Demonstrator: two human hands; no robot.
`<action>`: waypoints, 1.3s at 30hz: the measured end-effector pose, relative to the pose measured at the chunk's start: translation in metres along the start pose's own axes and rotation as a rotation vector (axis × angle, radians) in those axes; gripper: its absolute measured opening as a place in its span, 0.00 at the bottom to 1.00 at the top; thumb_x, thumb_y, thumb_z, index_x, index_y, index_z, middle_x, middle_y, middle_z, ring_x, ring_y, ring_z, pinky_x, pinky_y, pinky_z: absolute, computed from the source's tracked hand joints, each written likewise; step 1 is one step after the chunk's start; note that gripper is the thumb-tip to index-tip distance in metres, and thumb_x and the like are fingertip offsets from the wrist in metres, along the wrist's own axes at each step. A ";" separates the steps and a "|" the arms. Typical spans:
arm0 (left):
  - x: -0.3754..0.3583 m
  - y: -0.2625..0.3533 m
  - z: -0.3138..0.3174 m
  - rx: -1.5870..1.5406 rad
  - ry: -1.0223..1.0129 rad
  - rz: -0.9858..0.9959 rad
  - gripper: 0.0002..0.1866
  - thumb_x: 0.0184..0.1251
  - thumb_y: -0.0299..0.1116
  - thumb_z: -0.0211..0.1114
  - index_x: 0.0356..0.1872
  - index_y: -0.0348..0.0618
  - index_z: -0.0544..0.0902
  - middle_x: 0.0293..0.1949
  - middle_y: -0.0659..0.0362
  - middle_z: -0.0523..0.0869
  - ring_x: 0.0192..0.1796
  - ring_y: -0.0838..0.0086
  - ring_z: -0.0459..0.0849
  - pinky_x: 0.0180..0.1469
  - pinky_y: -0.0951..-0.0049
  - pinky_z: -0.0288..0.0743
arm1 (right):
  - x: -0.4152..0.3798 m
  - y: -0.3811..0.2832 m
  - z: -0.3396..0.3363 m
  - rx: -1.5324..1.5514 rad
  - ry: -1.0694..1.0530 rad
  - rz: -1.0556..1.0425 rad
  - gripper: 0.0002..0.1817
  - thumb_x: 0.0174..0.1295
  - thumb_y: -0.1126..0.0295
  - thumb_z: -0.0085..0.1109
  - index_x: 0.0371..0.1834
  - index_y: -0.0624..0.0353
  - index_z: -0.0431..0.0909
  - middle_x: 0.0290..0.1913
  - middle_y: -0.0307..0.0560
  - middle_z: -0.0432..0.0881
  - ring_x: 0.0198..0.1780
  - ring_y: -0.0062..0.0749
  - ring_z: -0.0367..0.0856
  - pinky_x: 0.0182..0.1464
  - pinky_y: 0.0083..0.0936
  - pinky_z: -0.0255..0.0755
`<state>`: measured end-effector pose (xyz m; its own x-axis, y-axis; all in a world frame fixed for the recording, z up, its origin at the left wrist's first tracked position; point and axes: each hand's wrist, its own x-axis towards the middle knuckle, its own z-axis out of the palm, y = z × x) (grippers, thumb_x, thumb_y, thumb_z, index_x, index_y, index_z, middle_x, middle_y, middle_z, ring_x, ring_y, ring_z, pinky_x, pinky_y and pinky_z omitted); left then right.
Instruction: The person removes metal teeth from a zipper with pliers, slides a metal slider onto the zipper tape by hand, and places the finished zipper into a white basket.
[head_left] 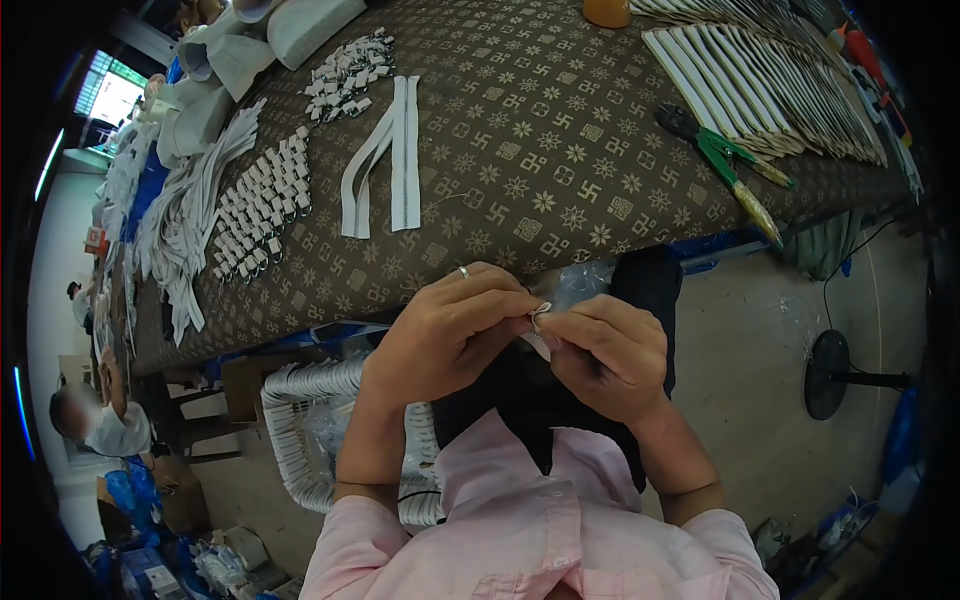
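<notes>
Pinched between both hands, just off the table's front edge, is a small pale looped piece [540,312]; a bit of whitish strip shows below it, and its exact kind is too small to make out. My left hand [455,325], with a ring on one finger, grips it from the left with thumb and fingertips. From the other side my right hand [612,350] has its fingers closed on the same piece. Ahead of my left hand, a white zipper [405,160] lies on the table, with a folded white tape [366,180] beside it.
The patterned brown tablecloth [520,160] carries rows of small white tabs with dark metal parts [262,205] and a similar heap [350,75]. Green-handled cutters [722,160] lie at right near stacked white strips [750,85]. Below stands a white-wrapped basket [290,440]. Another person [115,425] is far left.
</notes>
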<state>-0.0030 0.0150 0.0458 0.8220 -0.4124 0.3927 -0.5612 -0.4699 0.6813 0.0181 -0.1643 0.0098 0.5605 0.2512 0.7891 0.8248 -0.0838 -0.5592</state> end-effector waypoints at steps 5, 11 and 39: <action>0.002 -0.001 -0.005 0.003 -0.068 0.042 0.10 0.51 0.23 0.66 0.36 0.37 0.79 0.33 0.54 0.80 0.35 0.60 0.80 0.37 0.67 0.74 | 0.001 0.000 -0.005 -0.006 -0.049 -0.021 0.15 0.39 0.83 0.65 0.34 0.62 0.79 0.25 0.41 0.79 0.21 0.29 0.77 0.21 0.20 0.69; 0.001 -0.002 -0.006 -0.029 -0.054 0.014 0.10 0.45 0.19 0.68 0.32 0.36 0.80 0.29 0.55 0.82 0.34 0.64 0.82 0.37 0.70 0.74 | 0.003 -0.003 -0.008 -0.064 -0.078 -0.006 0.13 0.41 0.81 0.66 0.34 0.62 0.79 0.24 0.42 0.79 0.22 0.30 0.77 0.22 0.21 0.69; -0.010 0.002 0.041 -0.035 0.382 -0.163 0.07 0.51 0.20 0.67 0.33 0.35 0.81 0.35 0.53 0.81 0.40 0.70 0.80 0.42 0.75 0.73 | -0.001 0.007 -0.011 0.065 -0.081 0.258 0.06 0.48 0.81 0.63 0.28 0.63 0.77 0.26 0.47 0.80 0.24 0.34 0.79 0.24 0.22 0.70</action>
<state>-0.0166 -0.0139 0.0180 0.8801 -0.0123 0.4747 -0.4226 -0.4759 0.7713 0.0243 -0.1752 0.0079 0.7415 0.3057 0.5973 0.6477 -0.0935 -0.7562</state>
